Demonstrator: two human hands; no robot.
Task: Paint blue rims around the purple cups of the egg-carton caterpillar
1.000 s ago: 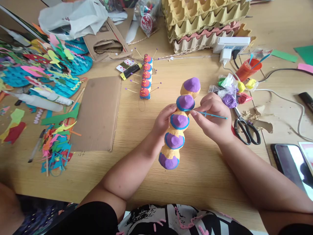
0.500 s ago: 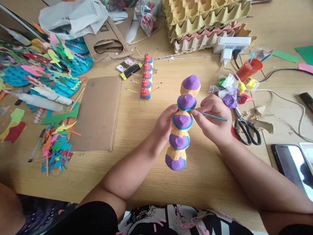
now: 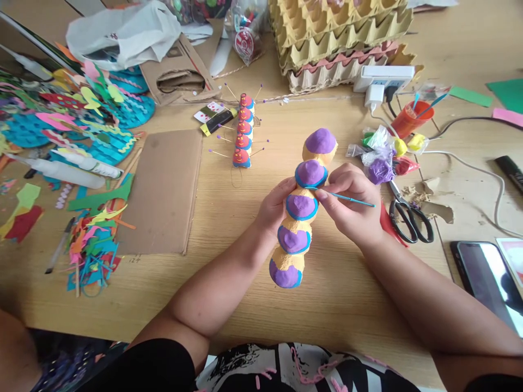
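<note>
My left hand (image 3: 278,208) is closed on the left side of an egg-carton caterpillar (image 3: 302,220), a row of several yellow-orange humps held over the table. Each hump wears a purple clay cap, and blue rims edge all but the farthest one. In my right hand (image 3: 352,200), a thin blue modelling stick (image 3: 353,200) is pinched between thumb and fingers. Its tip meets the lower blue rim of the second hump from the far end. Farther back stands a smaller caterpillar (image 3: 244,142) with red smiling faces, blue edges and purple-tipped sticks.
Scissors (image 3: 409,220), bagged clay (image 3: 381,170), an orange cup (image 3: 412,120) and a phone (image 3: 486,277) lie right. Stacked egg trays (image 3: 343,41) and a power strip (image 3: 384,78) stand behind. Leftward are cardboard (image 3: 163,190), paper scraps (image 3: 98,239) and glue bottles (image 3: 61,171).
The near end of the caterpillar has swung slightly left, so it tilts more. My right hand and the stick have shifted a little left and down, the tip still at the second hump's rim.
</note>
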